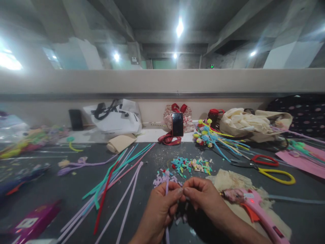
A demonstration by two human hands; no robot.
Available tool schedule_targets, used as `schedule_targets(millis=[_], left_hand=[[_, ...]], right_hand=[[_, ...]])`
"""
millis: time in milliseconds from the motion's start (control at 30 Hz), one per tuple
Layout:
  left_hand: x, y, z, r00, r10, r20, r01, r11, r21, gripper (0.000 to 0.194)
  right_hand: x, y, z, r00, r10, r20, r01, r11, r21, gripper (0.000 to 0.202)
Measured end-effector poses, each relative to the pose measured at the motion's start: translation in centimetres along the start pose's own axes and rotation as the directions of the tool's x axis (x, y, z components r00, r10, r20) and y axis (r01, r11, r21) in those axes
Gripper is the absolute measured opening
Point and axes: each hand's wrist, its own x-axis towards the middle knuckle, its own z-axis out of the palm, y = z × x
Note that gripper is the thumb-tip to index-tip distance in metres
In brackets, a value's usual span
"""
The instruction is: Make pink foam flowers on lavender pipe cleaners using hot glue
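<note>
My left hand (159, 207) is closed around a lilac pipe cleaner (167, 184) that stands roughly upright, its top showing above the fingers and its lower end below the palm. Thumb and fingertips of my right hand (204, 196) are pinched together, meeting the left fingertips; whatever is between them is too small or hidden to make out. Just beyond both hands lie short cut lilac pieces (159, 179), with a pile of teal, red and cream pieces (188, 165) behind them. More small pieces (181, 217) are scattered beneath the hands.
On the right, a pink glue gun (256, 200) rests on a crumpled cloth (230, 179), near scissors (256, 164) with red and yellow handles. Loose pipe cleaners (109, 183) spread at left. A phone (177, 124) stands at the back, beside a pipe-cleaner flower bunch (205, 134).
</note>
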Motion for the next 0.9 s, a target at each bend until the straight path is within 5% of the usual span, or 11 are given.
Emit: schedule_targets(millis=[233,500,667,900], left_hand=[[0.4,-0.1,-1.2,0.990,-0.066,0.127,0.065,0.998,0.008,0.025],[0.4,-0.2,-1.0,0.989,-0.089,0.116,0.086,0.996,0.027,0.024],[0.3,-0.1,-0.7,0.981,-0.141,0.130,0.131,0.988,0.081,0.024],[-0.1,0.0,-0.1,0.991,-0.094,0.095,0.089,0.994,0.062,0.020]], right_hand=[[0.4,-0.8,-0.8,1.000,0.010,-0.016,-0.010,1.000,0.016,0.034],[0.1,-1.1,-1.0,0.996,-0.075,-0.039,0.070,0.991,-0.114,0.010],[-0.2,-1.4,-1.0,0.950,-0.305,0.067,0.305,0.860,-0.409,0.008],[-0.8,-1.6,-0.9,0.911,-0.381,0.159,0.400,0.720,-0.567,0.017]])
